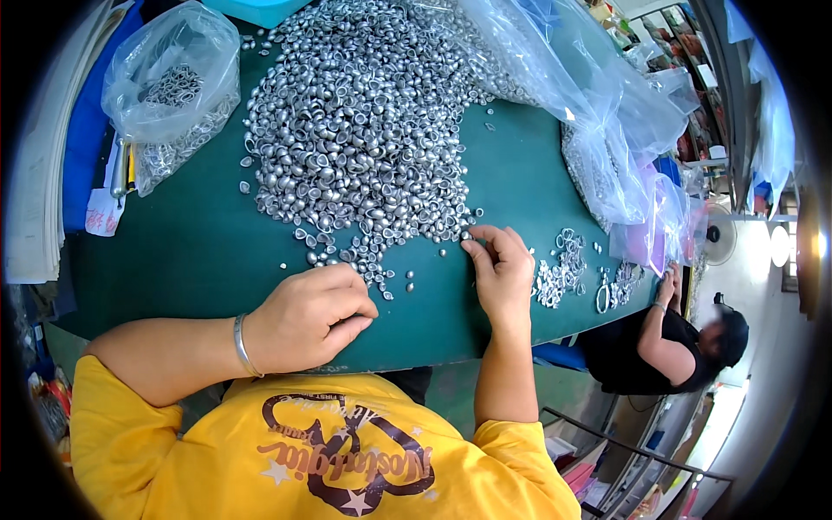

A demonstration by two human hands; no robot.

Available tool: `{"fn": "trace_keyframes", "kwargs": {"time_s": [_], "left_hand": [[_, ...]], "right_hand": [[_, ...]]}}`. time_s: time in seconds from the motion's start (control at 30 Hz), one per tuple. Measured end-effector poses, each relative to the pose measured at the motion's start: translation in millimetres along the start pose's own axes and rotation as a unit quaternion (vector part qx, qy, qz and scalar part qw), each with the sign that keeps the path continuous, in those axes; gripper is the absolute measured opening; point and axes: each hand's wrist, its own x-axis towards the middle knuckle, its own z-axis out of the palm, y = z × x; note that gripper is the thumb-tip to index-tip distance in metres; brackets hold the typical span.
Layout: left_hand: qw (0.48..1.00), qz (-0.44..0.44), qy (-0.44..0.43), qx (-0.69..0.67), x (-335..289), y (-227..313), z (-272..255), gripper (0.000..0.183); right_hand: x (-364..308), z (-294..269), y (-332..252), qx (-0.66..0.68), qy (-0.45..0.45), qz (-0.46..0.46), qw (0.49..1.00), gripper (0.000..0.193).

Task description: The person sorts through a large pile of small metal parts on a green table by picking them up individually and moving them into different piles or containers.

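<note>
A large heap of small silver metal cups (pixel 364 121) lies on a dark green table (pixel 191 251). My left hand (pixel 308 316) rests near the table's front edge, fingers curled closed just below the loose pieces at the heap's near end; what it holds, if anything, is hidden. A silver bangle is on that wrist. My right hand (pixel 501 270) reaches to the heap's lower right edge, fingertips pinching one small silver cup (pixel 466 236).
A clear bag of silver rings (pixel 173 95) sits at the back left. Larger clear plastic bags (pixel 607 113) lie at the right. Small silver ring pieces (pixel 563 273) are spread right of my right hand. Another person in black (pixel 667 338) works at the table's right end.
</note>
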Motion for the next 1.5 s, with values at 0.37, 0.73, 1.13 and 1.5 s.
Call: {"fn": "trace_keyframes", "kwargs": {"time_s": [0.37, 0.73, 1.13, 1.5], "left_hand": [[1.000, 0.003, -0.015, 0.002, 1, -3, -1, 0.011], [1.000, 0.008, -0.018, 0.004, 2, -2, -2, 0.010], [1.000, 0.017, 0.000, -0.002, 2, -3, -1, 0.006], [0.572, -0.398, -0.102, -0.710, -1, 9, 6, 0.051]], "right_hand": [[-10, -4, 11, 0.310, -0.020, 0.016, 0.950, 0.016], [-16, -3, 11, 0.271, -0.038, 0.080, 0.958, 0.014], [-21, -9, 8, 0.338, -0.032, 0.141, 0.930, 0.007], [-43, 1, -42, 0.847, -0.083, 0.176, 0.495, 0.065]]}}
